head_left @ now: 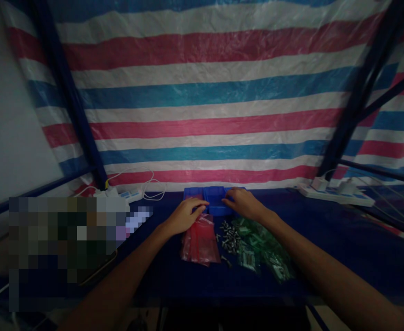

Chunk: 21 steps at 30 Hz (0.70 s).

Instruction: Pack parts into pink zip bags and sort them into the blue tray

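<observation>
My left hand (pixel 187 215) is over the front of the left blue bin (pixel 188 191), just above a stack of red zip bags (pixel 200 243). Its fingers stretch to the right with the thumb apart, and nothing shows between them. My right hand (pixel 245 202) reaches over the right-hand bin, fingers bent and slightly apart, with no held item visible. Between the hands stands the middle blue bin (pixel 215 194). A loose pile of small metal screws (pixel 232 236) lies in front of the bins. Beside it, green-tinted clear bags (pixel 265 243) hold small pale and metal parts.
The dark blue tabletop (pixel 332 248) spreads around these things. A power strip (pixel 336 195) with plugs stands at the back right, another strip (pixel 131 195) with white cables at the back left. A blurred-out patch covers the left side. Behind hangs a striped plastic sheet (pixel 205 101) between blue posts.
</observation>
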{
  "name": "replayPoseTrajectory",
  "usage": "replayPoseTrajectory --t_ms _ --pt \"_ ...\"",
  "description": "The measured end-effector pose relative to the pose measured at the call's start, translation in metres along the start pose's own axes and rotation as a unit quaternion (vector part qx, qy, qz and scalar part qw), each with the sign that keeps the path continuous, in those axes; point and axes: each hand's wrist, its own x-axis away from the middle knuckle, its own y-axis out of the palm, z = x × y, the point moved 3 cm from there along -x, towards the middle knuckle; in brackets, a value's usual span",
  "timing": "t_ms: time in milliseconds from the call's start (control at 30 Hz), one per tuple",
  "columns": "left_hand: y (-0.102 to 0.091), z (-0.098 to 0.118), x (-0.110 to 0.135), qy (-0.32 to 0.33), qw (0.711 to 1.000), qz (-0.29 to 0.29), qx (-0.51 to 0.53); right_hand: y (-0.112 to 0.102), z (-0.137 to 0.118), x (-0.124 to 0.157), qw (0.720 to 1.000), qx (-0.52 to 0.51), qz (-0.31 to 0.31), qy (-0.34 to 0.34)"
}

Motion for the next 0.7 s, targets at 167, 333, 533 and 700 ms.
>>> replayPoseTrajectory --t_ms 167,333,533,700 --pt "0.0003 0.0011 0.0003 0.004 1.0 0.0 0.004 -0.0013 0.0003 -0.0004 1.0 -0.004 0.0 0.0" --pt "0.0004 0.0028 0.0 0.023 1.0 0.006 0.02 -0.0016 0.0009 0.0002 1.0 0.015 -0.008 -0.006" --pt "0.0021 -0.0003 -0.0012 0.046 0.999 0.001 0.016 -0.0021 -0.0021 0.0018 0.999 0.045 -0.005 -0.004" --pt "0.0032 -0.0015 -0.0026 0.049 0.999 -0.011 0.008 -0.0017 0.0003 -0.0002 0.999 0.04 -0.001 0.013"
